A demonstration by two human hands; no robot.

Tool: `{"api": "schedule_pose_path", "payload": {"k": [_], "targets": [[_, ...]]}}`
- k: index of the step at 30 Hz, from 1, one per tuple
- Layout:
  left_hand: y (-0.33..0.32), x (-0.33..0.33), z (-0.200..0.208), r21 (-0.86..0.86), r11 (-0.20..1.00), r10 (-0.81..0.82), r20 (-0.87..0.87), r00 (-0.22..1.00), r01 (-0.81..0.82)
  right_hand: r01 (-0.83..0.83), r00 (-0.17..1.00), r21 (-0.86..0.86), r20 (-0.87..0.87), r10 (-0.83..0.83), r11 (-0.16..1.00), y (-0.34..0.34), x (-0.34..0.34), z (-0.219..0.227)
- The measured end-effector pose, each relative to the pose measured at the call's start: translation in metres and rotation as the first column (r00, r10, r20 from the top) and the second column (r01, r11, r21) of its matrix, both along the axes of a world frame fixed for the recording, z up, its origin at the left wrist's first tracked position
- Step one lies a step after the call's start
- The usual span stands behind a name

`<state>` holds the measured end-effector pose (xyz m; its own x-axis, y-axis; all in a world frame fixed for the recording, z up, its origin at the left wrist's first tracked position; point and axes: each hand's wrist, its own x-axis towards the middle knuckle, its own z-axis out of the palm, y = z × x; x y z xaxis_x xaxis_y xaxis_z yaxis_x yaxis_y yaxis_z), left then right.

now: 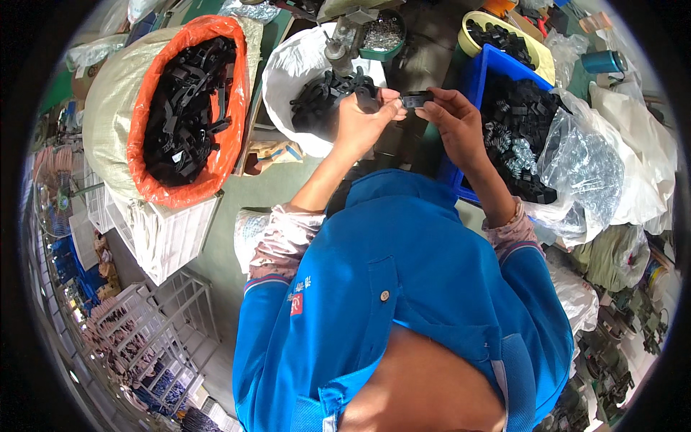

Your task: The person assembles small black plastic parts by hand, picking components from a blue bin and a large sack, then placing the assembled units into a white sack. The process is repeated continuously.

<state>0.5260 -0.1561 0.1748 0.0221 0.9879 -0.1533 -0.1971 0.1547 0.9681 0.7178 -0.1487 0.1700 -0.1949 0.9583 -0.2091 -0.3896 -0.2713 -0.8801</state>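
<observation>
Both hands are raised in front of my chest, close together. My left hand (pixel 363 124) is closed around a dark, curved plastic part (pixel 368 101), its fingertips pinched toward the right. Thumb and fingers of my right hand (pixel 458 127) pinch a small black plastic piece (pixel 414 100) that reaches to the left fingertips. Whether the two parts are joined cannot be seen. Just behind the left hand, a white sack (pixel 279 68) holds black curved parts (pixel 317 101). Beside the right hand stands a blue bin (pixel 471 86) of small black parts and metal springs (pixel 522 155).
An orange-lined sack (pixel 236 137) of black parts stands on the left. Ahead are a metal machine head (pixel 338 49) and a green tray (pixel 400 49) of small metal pieces. A yellow basin (pixel 471 47) sits far right; clear plastic (pixel 579 169) drapes over the blue bin.
</observation>
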Motion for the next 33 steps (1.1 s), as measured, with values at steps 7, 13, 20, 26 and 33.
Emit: {"api": "schedule_pose_path", "payload": {"k": [7,13,20,26,33], "targets": [[0.001,-0.007,-0.003,-0.151,0.988,0.054,0.264,0.963,-0.014,-0.063,0.993,-0.084,-0.107,0.054,0.994,0.004,0.0,-0.001],[-0.002,-0.029,-0.011,-0.261,0.915,-0.068,0.65,0.757,0.307,-0.052,0.985,-0.075,-0.166,0.039,0.996,0.017,0.012,0.0],[-0.011,-0.013,0.005,-0.172,0.924,-0.237,0.439,0.866,0.34,-0.087,0.981,0.003,-0.173,0.086,0.996,0.031,0.026,0.018],[-0.009,-0.007,0.011,-0.118,0.91,-0.348,0.307,0.886,0.398,-0.079,0.997,0.087,0.031,0.076,0.993,0.038,0.027,0.025],[-0.007,-0.001,0.011,-0.112,0.894,-0.386,0.298,0.873,0.433,-0.17,0.95,0.166,0.289,0.117,0.971,0.041,0.032,0.027]]}}
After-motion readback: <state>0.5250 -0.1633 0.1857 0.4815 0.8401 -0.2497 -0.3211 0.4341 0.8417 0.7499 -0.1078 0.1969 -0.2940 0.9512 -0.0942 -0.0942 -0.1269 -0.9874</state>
